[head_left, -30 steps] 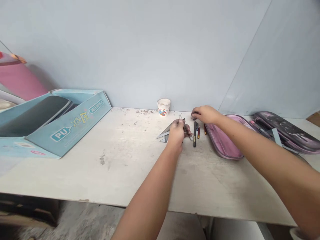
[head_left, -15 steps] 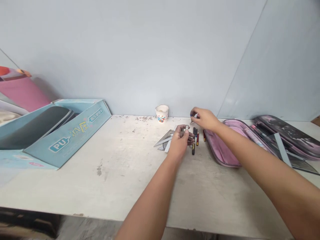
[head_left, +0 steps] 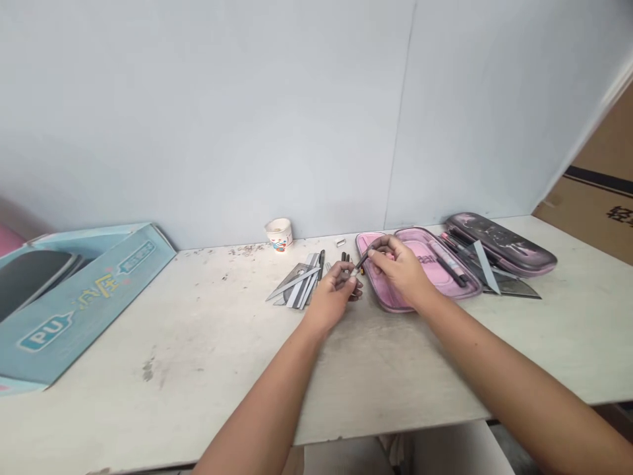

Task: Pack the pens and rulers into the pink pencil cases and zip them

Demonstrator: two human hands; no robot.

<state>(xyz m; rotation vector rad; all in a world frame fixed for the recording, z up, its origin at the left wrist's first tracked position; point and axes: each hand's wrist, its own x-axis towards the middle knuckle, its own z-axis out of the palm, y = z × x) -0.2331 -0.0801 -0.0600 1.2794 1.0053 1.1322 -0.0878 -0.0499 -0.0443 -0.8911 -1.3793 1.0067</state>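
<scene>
Pinching dark pen-like stick in right hand, thumb and fingers closed on it; slanting down-left, tip at left hand. Curling left hand partly shut; can't tell if gripping pale bit there, too small. Seeing pink case under right hand, rulers just left of left hand, open desk toward near edge.

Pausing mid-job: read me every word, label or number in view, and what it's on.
"PU": side of the light-blue cardboard box.
Same side: yellow characters and a second label, too blurred to read.
"轻", probably: brown cardboard carton; the rest is cut off.
Pink fabric-lined pencil case: lettering, partly behind the right hand, unreadable.
</scene>
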